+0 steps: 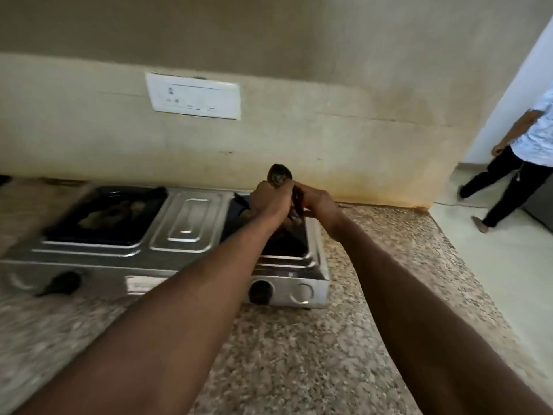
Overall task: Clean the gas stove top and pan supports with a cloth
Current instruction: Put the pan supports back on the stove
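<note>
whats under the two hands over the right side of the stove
The right burner well of the steel stove, dark and blurred. The left hand and right hand grip a dark object, covering the burner itself.

The gas stove (185, 235) is a two-burner stainless-steel unit standing on the speckled granite surface (299, 354), its rear edge close to the wall. The left burner well (110, 217) is dark; its contents are blurred. A raised rectangular steel panel (190, 220) separates the two wells. The right burner well (287, 244) is partly hidden. On the front face, the right knob (259, 292) is black and round; the left knob (64, 283) is dark and blurred. A dark crumpled cloth (279, 176) is held above the right well, bunched, with one end protruding upward.
</note>
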